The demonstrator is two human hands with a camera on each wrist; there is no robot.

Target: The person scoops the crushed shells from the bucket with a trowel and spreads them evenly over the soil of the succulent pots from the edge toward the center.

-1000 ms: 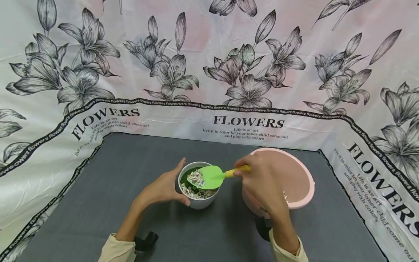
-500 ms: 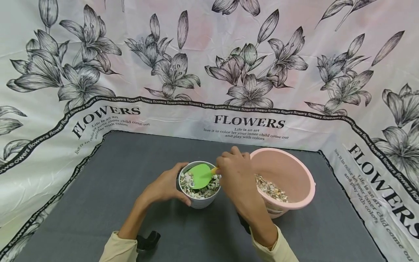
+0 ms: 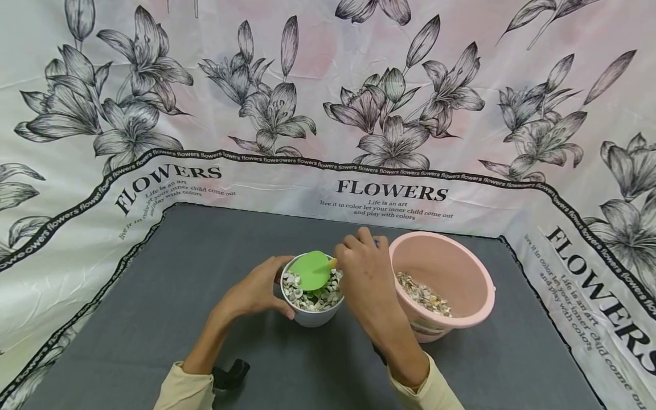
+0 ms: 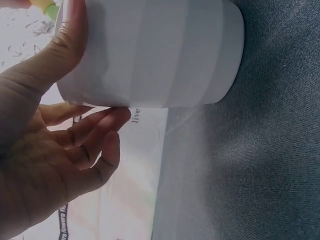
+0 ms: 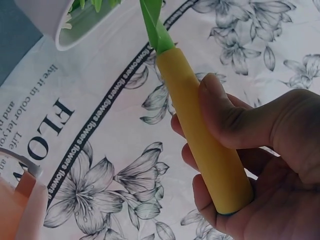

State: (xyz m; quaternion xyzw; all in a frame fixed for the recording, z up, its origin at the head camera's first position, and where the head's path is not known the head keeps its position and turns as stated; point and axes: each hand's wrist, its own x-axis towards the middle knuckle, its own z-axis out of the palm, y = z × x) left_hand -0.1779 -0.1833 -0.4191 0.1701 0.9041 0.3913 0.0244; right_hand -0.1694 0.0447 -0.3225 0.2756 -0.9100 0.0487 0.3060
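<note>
Over the pot (image 3: 314, 317) the left hand (image 3: 257, 289) is clasping, the right hand (image 3: 367, 274) is seemingly emptying its gripped trowel (image 3: 311, 271), next needing levelling.

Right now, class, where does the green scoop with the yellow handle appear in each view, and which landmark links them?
Head: the scoop is just below centre, partly over the white pot.
Left wrist: only a bit of yellow and green at the top left.
Right wrist: its yellow handle slants through the middle, gripped by the right hand.
Shared landmark: the white pot, in all three.
</note>
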